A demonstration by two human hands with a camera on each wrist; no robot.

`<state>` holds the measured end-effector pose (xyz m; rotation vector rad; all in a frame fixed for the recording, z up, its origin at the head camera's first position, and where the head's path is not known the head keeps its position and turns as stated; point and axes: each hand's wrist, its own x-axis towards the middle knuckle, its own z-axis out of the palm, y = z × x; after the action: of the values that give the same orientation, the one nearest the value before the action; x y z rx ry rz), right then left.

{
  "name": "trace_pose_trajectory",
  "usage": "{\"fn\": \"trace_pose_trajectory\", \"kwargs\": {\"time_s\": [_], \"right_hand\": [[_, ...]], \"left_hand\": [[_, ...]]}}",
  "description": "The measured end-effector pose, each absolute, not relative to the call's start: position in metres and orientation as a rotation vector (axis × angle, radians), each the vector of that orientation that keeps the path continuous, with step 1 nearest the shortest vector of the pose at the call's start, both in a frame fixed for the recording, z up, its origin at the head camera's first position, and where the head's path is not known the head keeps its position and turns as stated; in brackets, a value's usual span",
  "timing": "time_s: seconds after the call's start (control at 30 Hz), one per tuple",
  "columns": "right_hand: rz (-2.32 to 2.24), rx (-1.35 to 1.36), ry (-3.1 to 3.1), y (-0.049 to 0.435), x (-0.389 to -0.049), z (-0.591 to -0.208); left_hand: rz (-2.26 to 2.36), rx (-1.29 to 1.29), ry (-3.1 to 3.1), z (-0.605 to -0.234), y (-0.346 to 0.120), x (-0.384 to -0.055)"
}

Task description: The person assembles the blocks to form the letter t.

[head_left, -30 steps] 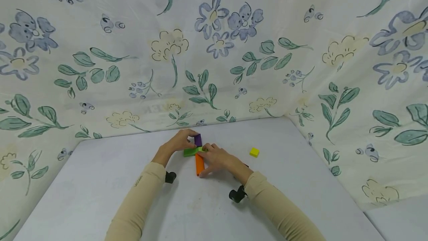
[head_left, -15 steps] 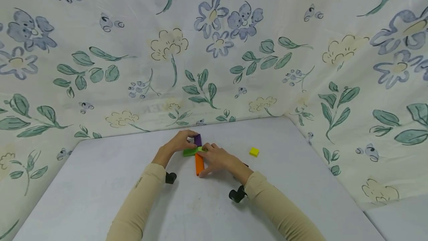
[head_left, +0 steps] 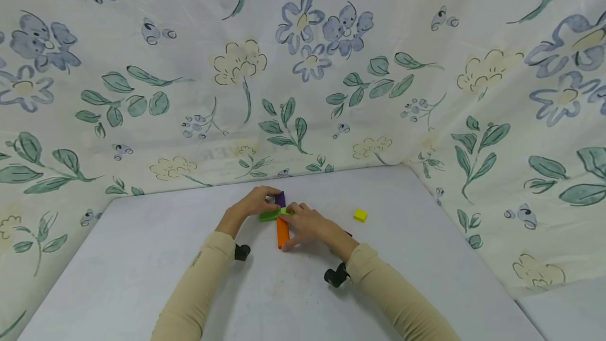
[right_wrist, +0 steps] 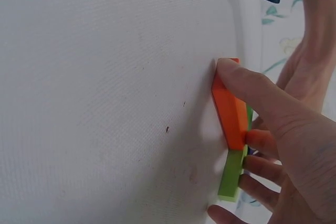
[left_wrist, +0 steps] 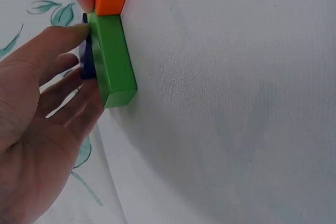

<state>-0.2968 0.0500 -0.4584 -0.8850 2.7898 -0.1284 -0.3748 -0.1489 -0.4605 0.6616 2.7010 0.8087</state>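
Observation:
In the head view, several coloured blocks meet in a cross-like shape on the white table (head_left: 293,299). My left hand (head_left: 253,201) pinches the purple block (head_left: 280,200) at the far side, thumb at its near end and fingers at its far end. The green block (left_wrist: 116,59) lies just beside that thumb. My right hand (head_left: 309,225) grips the orange block (right_wrist: 229,106) lengthwise, its thumb over the near end and the index finger at the other. Other right fingers touch the light green block (right_wrist: 230,174), which butts against the orange one.
A small yellow block (head_left: 360,215) lies apart to the right. Part of a dark object (head_left: 349,234) shows behind the right wrist. Black wrist cameras (head_left: 336,276) hang under both forearms. A floral curtain (head_left: 303,93) borders the table's back and right side.
The purple block and the left fingertips have shifted very slightly toward the near side. The right hand and the orange block stay in place.

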Motion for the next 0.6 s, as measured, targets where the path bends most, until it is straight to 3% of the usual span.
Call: {"fn": "trace_pose_trajectory", "kwargs": {"time_s": [0.6], "right_hand": [[-0.155, -0.884, 2.790, 0.0496, -0.2975, -0.4610]], "left_hand": [[0.641, 0.698, 2.739, -0.4654, -0.1434, -0.3733]]}}
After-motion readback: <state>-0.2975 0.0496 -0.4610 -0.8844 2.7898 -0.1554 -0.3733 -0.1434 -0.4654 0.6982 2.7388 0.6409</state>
